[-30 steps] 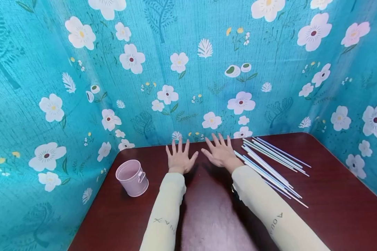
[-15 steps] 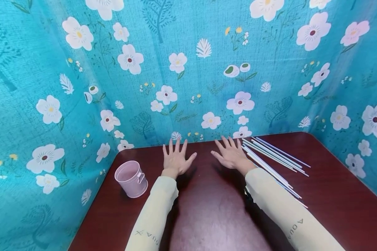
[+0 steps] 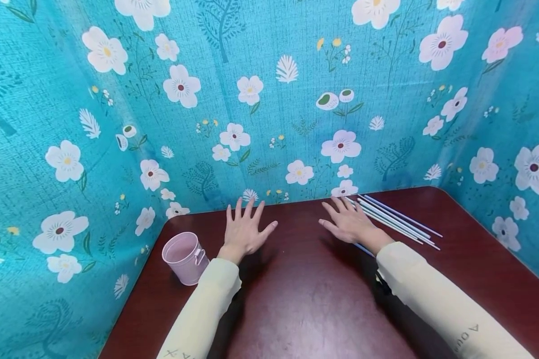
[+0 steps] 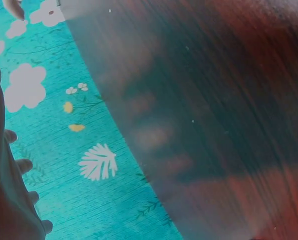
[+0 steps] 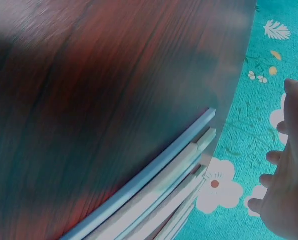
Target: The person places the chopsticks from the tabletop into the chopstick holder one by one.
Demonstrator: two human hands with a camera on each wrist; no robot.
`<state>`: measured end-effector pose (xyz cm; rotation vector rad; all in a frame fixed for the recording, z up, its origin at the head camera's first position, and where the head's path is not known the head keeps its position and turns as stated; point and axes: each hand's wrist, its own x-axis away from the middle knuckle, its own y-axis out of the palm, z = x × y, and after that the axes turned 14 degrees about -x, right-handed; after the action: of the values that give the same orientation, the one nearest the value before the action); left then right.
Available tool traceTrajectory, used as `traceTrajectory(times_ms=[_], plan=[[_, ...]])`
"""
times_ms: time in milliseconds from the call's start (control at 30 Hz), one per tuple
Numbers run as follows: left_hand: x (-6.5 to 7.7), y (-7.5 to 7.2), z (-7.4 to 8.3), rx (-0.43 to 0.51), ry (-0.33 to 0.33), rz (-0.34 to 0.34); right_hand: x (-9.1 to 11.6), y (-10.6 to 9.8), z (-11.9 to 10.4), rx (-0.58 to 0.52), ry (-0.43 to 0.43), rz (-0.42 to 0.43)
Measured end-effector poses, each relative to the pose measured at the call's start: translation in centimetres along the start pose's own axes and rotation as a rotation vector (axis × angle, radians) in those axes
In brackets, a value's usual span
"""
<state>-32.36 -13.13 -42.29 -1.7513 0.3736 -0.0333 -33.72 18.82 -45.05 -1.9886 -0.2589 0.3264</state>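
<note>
My left hand (image 3: pixel 244 232) hovers over the table with its fingers spread and holds nothing. To its left stands an upright pink cup (image 3: pixel 186 267) with a small side handle, partly behind the left sleeve. The right hand (image 3: pixel 351 224), also empty with fingers spread, is above the left part of a bundle of thin sticks (image 3: pixel 397 222) in blue, white and pale green. That hand and forearm hide some of the sticks. The right wrist view has the stick ends (image 5: pixel 153 192) close up, apart from the hand. In the left wrist view, only the hand's edge and fingertips show.
The dark red-brown table (image 3: pixel 305 299) has a glossy top. A turquoise curtain (image 3: pixel 274 114) with white flowers hangs behind it and along both sides. The cup stands near the table's left edge; the sticks lie near the back right.
Both hands have moved apart: the left a little to the left, towards the cup, the right to the right, over the sticks. Fingers stay spread. Cup and sticks keep their places.
</note>
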Motion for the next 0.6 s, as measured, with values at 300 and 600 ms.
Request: traceTrajectory(times_ms=[300, 600], plan=[[1.0, -0.5, -1.6, -0.007, -0.006, 0.041, 1.5, -1.0, 2.3, -0.026, 0.006, 0.007], [2.8, -0.8, -4.0, 0.014, -0.04, 0.079, 3.2, -1.6, 4.2, -0.044, -0.018, 0.039]])
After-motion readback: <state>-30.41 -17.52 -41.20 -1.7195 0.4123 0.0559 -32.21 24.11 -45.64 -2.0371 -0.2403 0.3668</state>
